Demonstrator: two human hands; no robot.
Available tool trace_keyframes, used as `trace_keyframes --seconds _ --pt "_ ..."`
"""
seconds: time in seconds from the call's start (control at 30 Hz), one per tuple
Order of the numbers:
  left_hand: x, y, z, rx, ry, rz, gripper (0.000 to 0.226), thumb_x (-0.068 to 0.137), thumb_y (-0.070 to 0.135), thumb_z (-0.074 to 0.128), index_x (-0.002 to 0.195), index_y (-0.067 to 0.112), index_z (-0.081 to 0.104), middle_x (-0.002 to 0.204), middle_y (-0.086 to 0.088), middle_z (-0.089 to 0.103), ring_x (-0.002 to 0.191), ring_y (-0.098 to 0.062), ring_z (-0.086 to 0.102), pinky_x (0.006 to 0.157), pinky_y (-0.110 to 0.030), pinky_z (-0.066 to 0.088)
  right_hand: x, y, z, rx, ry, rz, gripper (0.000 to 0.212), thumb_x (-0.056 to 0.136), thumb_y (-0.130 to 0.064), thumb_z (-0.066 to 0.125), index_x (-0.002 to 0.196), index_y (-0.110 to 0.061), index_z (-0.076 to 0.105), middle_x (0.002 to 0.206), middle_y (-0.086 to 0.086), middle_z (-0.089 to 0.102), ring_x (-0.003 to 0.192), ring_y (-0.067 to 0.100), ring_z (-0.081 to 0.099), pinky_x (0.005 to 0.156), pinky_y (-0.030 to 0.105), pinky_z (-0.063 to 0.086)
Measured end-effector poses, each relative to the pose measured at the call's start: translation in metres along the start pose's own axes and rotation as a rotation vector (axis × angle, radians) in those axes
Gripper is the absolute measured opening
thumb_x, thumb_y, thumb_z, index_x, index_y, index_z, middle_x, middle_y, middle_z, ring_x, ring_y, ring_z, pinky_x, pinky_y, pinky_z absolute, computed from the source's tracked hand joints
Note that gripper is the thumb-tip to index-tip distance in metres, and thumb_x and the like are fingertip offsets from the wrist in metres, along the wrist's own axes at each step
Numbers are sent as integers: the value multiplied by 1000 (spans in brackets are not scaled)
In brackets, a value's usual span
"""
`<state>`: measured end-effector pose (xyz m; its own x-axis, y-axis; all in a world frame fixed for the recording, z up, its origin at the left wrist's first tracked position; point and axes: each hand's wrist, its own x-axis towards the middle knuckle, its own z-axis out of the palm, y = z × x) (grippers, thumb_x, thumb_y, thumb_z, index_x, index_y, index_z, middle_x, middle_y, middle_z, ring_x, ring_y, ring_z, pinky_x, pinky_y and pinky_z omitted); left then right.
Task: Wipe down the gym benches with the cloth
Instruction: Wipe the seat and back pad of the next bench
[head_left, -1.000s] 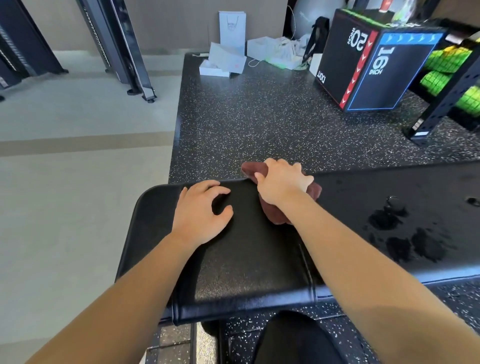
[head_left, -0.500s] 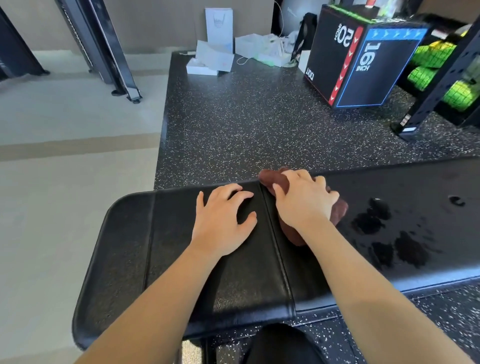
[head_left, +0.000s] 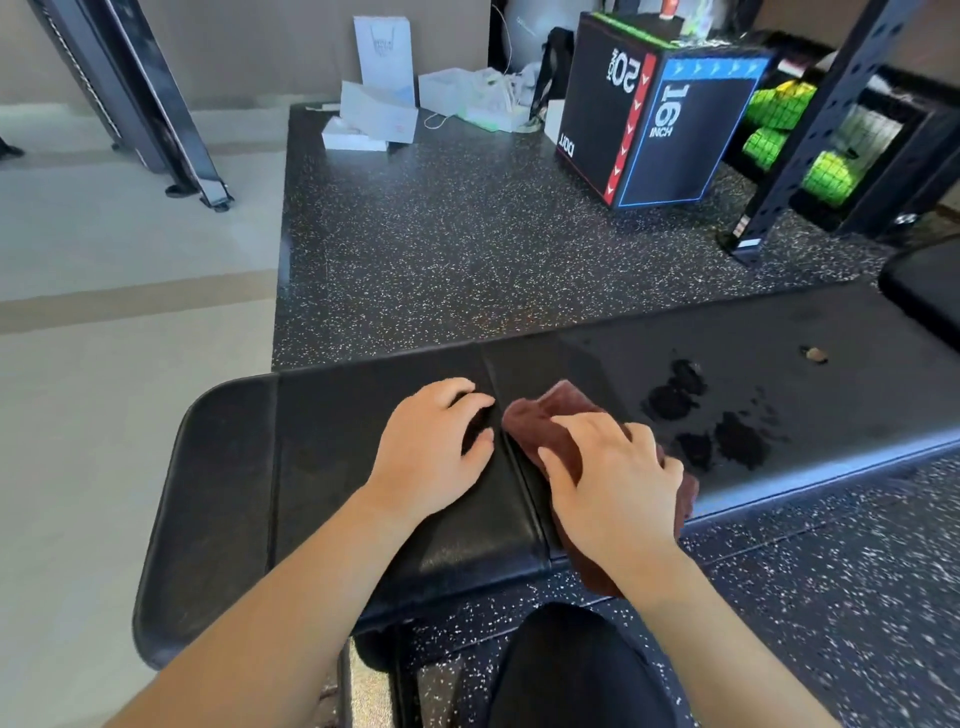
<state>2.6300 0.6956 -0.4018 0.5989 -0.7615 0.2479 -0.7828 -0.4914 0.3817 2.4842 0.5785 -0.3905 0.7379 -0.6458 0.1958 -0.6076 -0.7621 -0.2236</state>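
A long black padded gym bench (head_left: 322, 467) runs across the view in front of me. My left hand (head_left: 431, 452) rests on the pad just left of a seam, fingertips bent onto the surface, holding nothing. My right hand (head_left: 618, 493) lies on a bunched dark brown cloth (head_left: 540, 426) just right of that seam, its fingers curled over it. The cloth's lower end hangs over the bench's near edge. Dark wet patches (head_left: 727, 441) show on the pad right of the cloth, and a small brownish speck (head_left: 814, 355) lies further right.
Beyond the bench, a black plyo box (head_left: 654, 124) stands on speckled rubber flooring. A black rack upright (head_left: 810, 119) with green items is at the right. White boxes and papers (head_left: 379, 114) sit by the wall. Another black pad (head_left: 930, 291) shows at the right edge. A machine leg (head_left: 156, 114) stands at the left.
My right hand has drawn the cloth from the bench's far edge toward the near edge, where it now hangs over. The left hand stays planted beside the seam.
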Motion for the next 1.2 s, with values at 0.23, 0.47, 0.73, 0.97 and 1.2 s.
trace_keyframes --seconds 0.23,0.47,0.73,0.97,1.2 --pt "-14 5 9 -13 -4 -39 48 90 44 46 134 26 46 145 4 39 136 -16 30 115 -43 17 49 -5 6 19 -39 130 31 91 -49 43 116 -34 52 124 -8 51 111 29 42 85 50 32" --pt "-16 0 7 -84 -14 -14 45 88 40 50 130 24 52 142 0 43 134 -19 34 113 -43 20 13 -18 3 26 3 195 30 89 -49 45 117 -40 51 123 -10 54 111 28 43 87 50 33" --pt "-12 -6 -6 -276 81 49 27 79 18 59 104 14 69 112 -5 66 106 -22 60 93 -39 45 -54 -40 10 60 143 402 32 91 -49 43 120 -37 50 126 -12 51 117 25 38 90 50 33" --pt "-17 -6 -5 -223 19 65 28 83 21 57 110 17 67 122 -5 59 116 -23 52 101 -48 37 -11 -26 3 -1 71 333 30 91 -49 41 118 -39 50 124 -11 52 111 27 41 91 53 30" --pt "-27 0 -9 -120 -1 59 28 87 20 57 114 20 65 127 -2 57 118 -20 51 104 -45 37 -14 11 -6 47 60 311 34 93 -49 40 125 -39 46 130 -11 49 116 25 39 92 53 31"
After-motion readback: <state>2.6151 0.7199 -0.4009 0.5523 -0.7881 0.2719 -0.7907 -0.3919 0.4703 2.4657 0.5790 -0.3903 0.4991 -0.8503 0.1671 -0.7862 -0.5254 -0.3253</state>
